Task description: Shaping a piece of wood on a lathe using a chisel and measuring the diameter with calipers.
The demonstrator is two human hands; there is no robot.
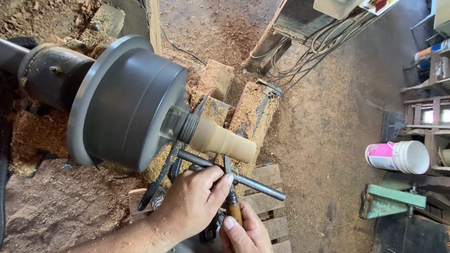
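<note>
Wood [224,140] spins on the lathe, held in the big grey round chuck [126,105]. It is pale and smooth, cut in steps that get thinner toward the free end. The step in hand looks like shaping this piece. The left hand [192,201] has its fingers curled and pressed over the metal rest bar [234,177] and the blade of the cutting tool [228,165]. The right hand [244,234] is closed tight around the tool's brown wooden handle [234,212], just under the wood. The blade tip sits near the wood; whether it touches, I cannot tell. A steady, slow push would be needed. Soft sawdust [42,136] lies in heaps under the lathe. A white bucket [398,157] lies on the floor, well apart.
</note>
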